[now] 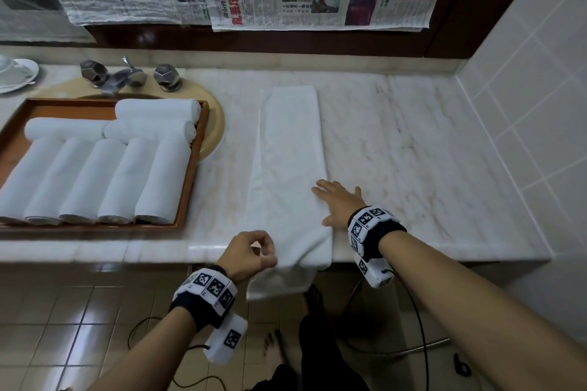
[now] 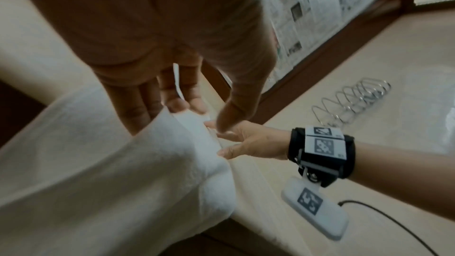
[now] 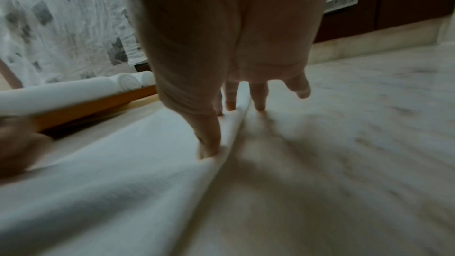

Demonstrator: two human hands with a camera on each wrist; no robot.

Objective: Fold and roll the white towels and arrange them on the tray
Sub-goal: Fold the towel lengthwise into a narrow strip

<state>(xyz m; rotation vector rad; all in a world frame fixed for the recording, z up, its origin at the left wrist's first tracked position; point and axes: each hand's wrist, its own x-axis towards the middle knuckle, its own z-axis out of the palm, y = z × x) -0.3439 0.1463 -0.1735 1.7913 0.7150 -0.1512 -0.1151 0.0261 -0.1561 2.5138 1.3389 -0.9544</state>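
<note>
Nearest the camera, the left hand (image 1: 246, 255) hovers at the front edge of the worktop (image 1: 397, 143), fingers curled toward the thumb beside the near left corner of the folded towel (image 1: 290, 168). Whether it actually pinches the cloth cannot be told; the left wrist view shows its fingertips close to the soft terry edge. The right hand (image 1: 338, 203) lies flat with straight, spread fingers, pressing the towel's right edge, some fingertips on the cloth and the outer ones on the marble.

That towel is a long, narrow white strip, folded lengthwise. Its long axis runs from the front edge of the worktop straight back toward the wall, and its near end droops over the front edge. The worktop is pale, veined, polished marble.

Left of the towel stands a rectangular wooden tray (image 1: 193, 168) with a raised orange-brown rim, holding eight rolled towels (image 1: 104, 181): five cylinders side by side pointing front to back, three lying crosswise behind them. Behind the tray are faceted metal tap handles (image 1: 166, 74).
</note>
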